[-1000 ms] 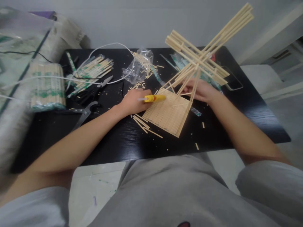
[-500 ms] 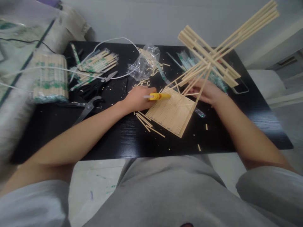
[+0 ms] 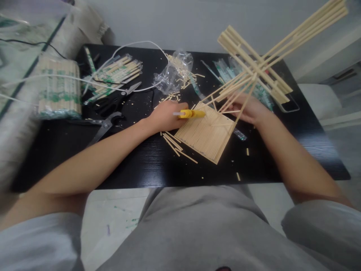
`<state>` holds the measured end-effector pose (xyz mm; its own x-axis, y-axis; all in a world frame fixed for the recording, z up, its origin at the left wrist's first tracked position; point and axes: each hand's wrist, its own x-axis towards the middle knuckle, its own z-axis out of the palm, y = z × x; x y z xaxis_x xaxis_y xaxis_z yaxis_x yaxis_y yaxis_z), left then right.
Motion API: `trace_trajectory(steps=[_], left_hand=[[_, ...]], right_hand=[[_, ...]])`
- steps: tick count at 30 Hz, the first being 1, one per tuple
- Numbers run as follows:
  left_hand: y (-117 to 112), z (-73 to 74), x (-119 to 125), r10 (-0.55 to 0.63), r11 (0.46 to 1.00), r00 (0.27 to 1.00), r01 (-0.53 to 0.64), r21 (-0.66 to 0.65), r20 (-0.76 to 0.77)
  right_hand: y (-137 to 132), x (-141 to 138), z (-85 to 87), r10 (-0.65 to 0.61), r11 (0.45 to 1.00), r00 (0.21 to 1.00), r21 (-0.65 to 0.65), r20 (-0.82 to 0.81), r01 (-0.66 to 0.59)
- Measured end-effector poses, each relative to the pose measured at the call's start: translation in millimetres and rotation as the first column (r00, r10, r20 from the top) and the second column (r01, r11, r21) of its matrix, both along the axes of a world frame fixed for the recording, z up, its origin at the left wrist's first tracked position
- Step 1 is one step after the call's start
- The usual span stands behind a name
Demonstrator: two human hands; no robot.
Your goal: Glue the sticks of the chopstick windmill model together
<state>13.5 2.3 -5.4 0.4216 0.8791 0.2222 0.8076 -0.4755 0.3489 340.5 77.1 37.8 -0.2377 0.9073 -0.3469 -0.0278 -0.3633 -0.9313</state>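
Observation:
My left hand (image 3: 169,116) is closed around a yellow hot glue gun (image 3: 193,114), with a translucent glue stick showing at one end. The gun is over the left part of a flat base (image 3: 204,137) made of thin wooden sticks laid side by side. From this base rises a stick-built windmill model (image 3: 258,71), whose crossed blades lean far to the upper right. Behind the slanted sticks, my right hand (image 3: 246,108) is closed on the model's frame; its fingertips are partly hidden. Several loose sticks (image 3: 172,143) lie by the base's left edge.
On the black table (image 3: 135,169) lie scissors (image 3: 124,96), pliers-like cutters (image 3: 105,126), wrapped chopsticks (image 3: 118,77), cut stick pieces (image 3: 183,71) and clear plastic. A packed chopstick bundle (image 3: 59,88) stands left. A white cable (image 3: 124,47) loops across the back.
The windmill's blades sit slightly farther right and higher in the view, while the table has shifted a little too. Both hands keep nearly the same pose and hold.

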Motion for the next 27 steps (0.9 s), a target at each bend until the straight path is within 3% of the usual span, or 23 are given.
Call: trace_trajectory(steps=[12, 27], left_hand=[[-5, 13.0, 5, 0.023, 0.999, 0.988, -0.030, -0.044, -0.151], [-7, 15.0, 6, 0.024, 0.996, 0.992, -0.034, -0.080, -0.124]], right_hand=[[20, 17, -26.5, 0.095, 0.995, 0.995, 0.043, -0.043, -0.093], [22, 19, -29.0, 0.064, 0.996, 0.998, 0.069, -0.007, -0.063]])
